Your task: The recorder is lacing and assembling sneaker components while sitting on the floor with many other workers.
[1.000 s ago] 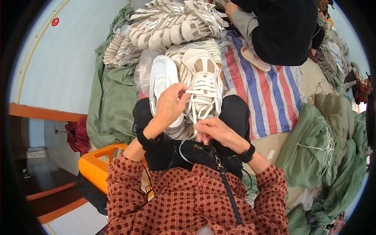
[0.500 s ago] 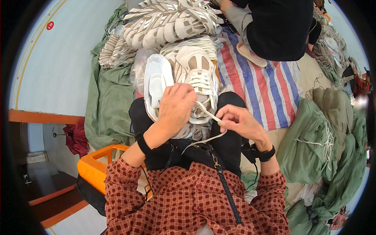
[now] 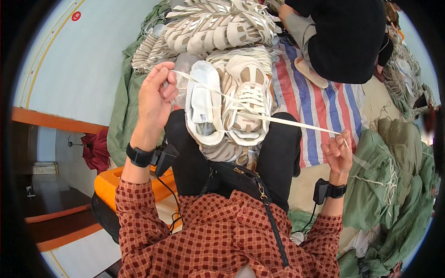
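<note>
A beige and white shoe upper [image 3: 250,76] rests over my knees, its front pointing away from me and its eyelets threaded. From it a flat cream shoelace [image 3: 301,124] stretches out both ways. My left hand [image 3: 157,95], raised at the left, pinches one end of the lace. Far to the right, my right hand [image 3: 338,155] pinches the other end between thumb and forefinger. Both strands look taut. Beside the laced upper, on its left, lies another upper [image 3: 191,113] with its white lining showing. More uppers are beneath the two.
Stacked uppers [image 3: 218,34] lie in rows just beyond. A co-worker in black [image 3: 345,41] sits at far right by a striped sheet [image 3: 296,88]. Green sacks [image 3: 371,185] stand at right, green cloth [image 3: 123,116] at left. An orange plastic seat [image 3: 109,187] is at my left side.
My hands were close together at the shoe's near end; now they are wide apart, left hand up and left, right hand out right. The lace strands have been drawn out straight.
</note>
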The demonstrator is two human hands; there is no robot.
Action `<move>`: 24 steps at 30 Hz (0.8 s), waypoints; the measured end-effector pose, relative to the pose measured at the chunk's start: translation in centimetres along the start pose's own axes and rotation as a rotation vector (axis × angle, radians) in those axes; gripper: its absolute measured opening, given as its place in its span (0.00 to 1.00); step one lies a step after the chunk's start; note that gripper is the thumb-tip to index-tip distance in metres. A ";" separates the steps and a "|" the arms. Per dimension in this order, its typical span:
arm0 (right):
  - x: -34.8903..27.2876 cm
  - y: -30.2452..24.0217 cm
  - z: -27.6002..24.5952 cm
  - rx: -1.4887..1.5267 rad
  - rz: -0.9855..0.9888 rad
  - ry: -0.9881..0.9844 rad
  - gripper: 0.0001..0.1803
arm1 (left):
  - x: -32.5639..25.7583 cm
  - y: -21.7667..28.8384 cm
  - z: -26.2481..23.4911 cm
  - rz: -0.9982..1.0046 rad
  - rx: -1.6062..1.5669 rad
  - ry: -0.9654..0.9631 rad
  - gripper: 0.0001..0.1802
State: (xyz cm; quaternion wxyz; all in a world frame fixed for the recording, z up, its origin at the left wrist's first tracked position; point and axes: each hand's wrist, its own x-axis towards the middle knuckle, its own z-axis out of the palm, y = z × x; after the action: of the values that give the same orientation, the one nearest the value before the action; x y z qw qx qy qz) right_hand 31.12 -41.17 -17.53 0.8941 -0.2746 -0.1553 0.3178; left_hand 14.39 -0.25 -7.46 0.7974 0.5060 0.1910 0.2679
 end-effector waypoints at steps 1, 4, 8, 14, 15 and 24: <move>0.3 -0.3 -1.1 -0.092 0.016 0.006 0.07 | 0.3 0.3 -1.2 -0.010 -0.102 -0.066 0.10; 1.1 -1.7 -2.9 -0.188 0.123 0.093 0.08 | 1.5 1.1 -3.4 0.050 -0.196 0.096 0.11; 1.9 -3.2 -7.8 0.174 0.161 0.208 0.10 | 2.5 2.0 -2.2 0.204 -0.077 0.367 0.16; 5.2 -0.1 -6.5 -0.365 -0.113 0.308 0.13 | -0.1 -1.8 -2.6 -0.042 0.725 0.050 0.08; 5.4 1.4 -4.6 -0.557 -0.077 0.312 0.13 | -0.9 -3.4 -2.0 0.062 0.858 -0.048 0.07; 5.3 8.4 5.7 -1.452 -0.036 -0.104 0.07 | -4.1 -9.5 1.8 0.090 1.111 -0.270 0.05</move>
State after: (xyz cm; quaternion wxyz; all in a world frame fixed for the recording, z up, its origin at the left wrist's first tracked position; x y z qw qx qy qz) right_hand 28.51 -30.05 -17.36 0.4832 -0.7806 -0.3736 0.1327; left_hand 14.43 -7.34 -15.18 0.4168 0.8865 0.1779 0.0941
